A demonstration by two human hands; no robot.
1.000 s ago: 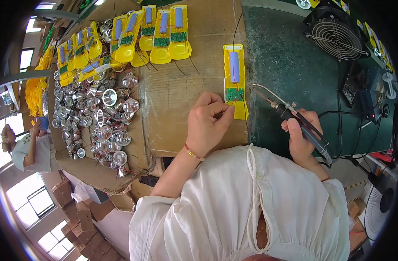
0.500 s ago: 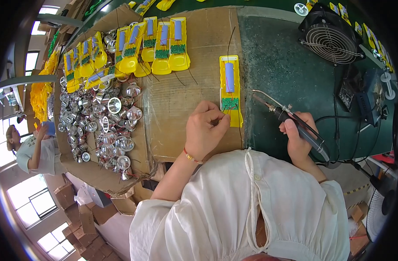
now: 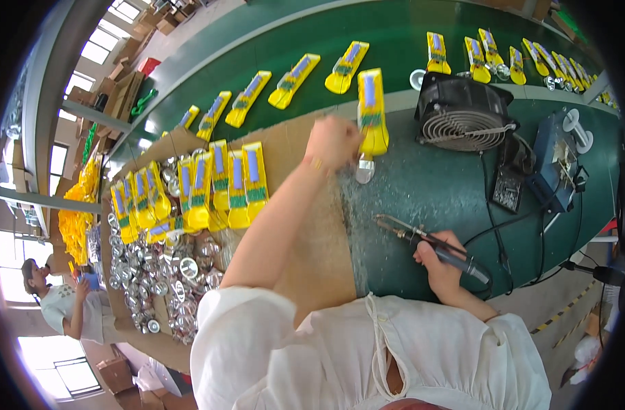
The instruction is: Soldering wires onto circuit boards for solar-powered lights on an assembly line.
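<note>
My left hand (image 3: pixel 334 143), smeared by motion, reaches far forward with its fingers at the edge of a yellow flashlight housing (image 3: pixel 374 130). The housing carries a purple cylindrical battery and a green circuit board, and it appears to be held up in front of the bench's far rail. Just below its rounded end shows a shiny reflector cup (image 3: pixel 365 169); the link between them is too blurred to make out. In my right hand (image 3: pixel 441 270) is a soldering iron (image 3: pixel 463 262), its thin metal tip pointing left over the green bench.
Several yellow housings (image 3: pixel 237 179) stand in rows beside piled reflectors (image 3: pixel 159 273) on cardboard at left. More housings lie along the green belt (image 3: pixel 271 41). A black fan (image 3: pixel 463 116), a blue soldering station (image 3: pixel 555 160) and cables occupy the right. Another person (image 3: pixel 73 301) sits far left.
My left hand has gone from the cardboard forward to the far rail, and the yellow housing has moved there too. The view has shifted, showing more belt. My right hand still holds the soldering iron.
</note>
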